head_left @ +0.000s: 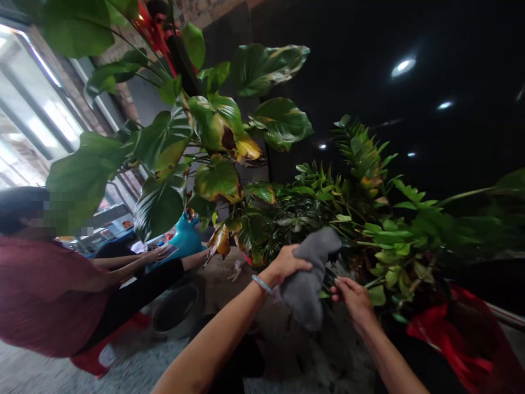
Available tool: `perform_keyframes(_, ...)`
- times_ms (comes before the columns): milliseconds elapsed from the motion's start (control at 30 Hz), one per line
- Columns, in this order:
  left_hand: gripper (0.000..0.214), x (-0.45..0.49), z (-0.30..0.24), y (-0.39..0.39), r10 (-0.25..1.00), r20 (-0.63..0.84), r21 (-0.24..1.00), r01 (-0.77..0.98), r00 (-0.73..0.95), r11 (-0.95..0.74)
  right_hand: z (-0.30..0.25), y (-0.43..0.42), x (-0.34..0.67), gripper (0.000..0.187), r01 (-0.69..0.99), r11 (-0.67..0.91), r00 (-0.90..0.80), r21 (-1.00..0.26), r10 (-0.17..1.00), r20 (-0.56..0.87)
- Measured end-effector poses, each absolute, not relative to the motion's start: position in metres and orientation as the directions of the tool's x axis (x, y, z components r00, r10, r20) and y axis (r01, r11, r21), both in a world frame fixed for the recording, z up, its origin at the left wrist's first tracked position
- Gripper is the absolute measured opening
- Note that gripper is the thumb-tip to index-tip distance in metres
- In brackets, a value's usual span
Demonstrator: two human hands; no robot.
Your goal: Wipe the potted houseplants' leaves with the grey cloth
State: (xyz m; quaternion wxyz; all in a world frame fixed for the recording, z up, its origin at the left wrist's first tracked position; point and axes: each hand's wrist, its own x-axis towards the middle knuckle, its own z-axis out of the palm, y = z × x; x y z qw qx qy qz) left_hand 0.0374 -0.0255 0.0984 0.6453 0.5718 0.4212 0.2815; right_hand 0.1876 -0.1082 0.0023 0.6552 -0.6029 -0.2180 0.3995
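My left hand [287, 265], with a silver bracelet on the wrist, grips a grey cloth [308, 276] that hangs down in front of the potted plants. The cloth's upper end rests against the leaves of a small-leaved green plant [381, 230]. My right hand [353, 298] pinches a thin stem or leaf of that plant just right of the cloth, fingers closed on it. A tall plant with big glossy leaves [213, 126], some yellowed and brown at the edges, rises above and to the left of both hands.
A person in a dark red top [45, 295] sits at the left on a red stool [98, 350], arms stretched toward a teal object [184, 238]. A dark round pot [174, 309] stands on the floor. Red wrapping [451, 334] lies at lower right. Windows are at far left.
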Motion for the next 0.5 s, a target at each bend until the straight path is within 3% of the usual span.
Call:
perform_keyframes(67, 0.031, 0.019, 0.096, -0.033, 0.739, -0.311, 0.949, 0.236, 0.598, 0.208, 0.003, -0.111, 0.189, 0.021, -0.261, -0.054, 0.575, -0.964, 0.793, -0.200)
perform_keyframes(167, 0.038, 0.002, 0.121, -0.034, 0.667, -0.233, 0.972, 0.141, 0.707, 0.189, 0.007, -0.113, 0.188, 0.020, -0.268, -0.053, 0.572, -0.962, 0.795, -0.203)
perform_keyframes(300, 0.047, 0.019, 0.149, -0.020, 0.824, 0.027, 0.969, -0.216, 0.566, 0.117, 0.009, -0.110, 0.185, 0.025, -0.270, -0.053, 0.590, -0.961, 0.780, -0.208)
perform_keyframes(367, 0.049, 0.032, 0.139, -0.016, 0.896, 0.047, 0.946, -0.308, 0.442, 0.102, 0.008, -0.108, 0.185, 0.024, -0.257, -0.055, 0.593, -0.965, 0.780, -0.202)
perform_keyframes(433, 0.045, 0.037, 0.114, -0.017, 0.911, -0.007, 0.969, -0.223, 0.412, 0.109, 0.006, -0.108, 0.186, 0.023, -0.244, -0.052, 0.588, -0.968, 0.786, -0.191)
perform_keyframes(500, 0.038, 0.029, 0.088, -0.026, 0.856, -0.104, 0.994, 0.033, 0.506, 0.101, 0.004, -0.109, 0.188, 0.023, -0.234, -0.051, 0.580, -0.971, 0.794, -0.181)
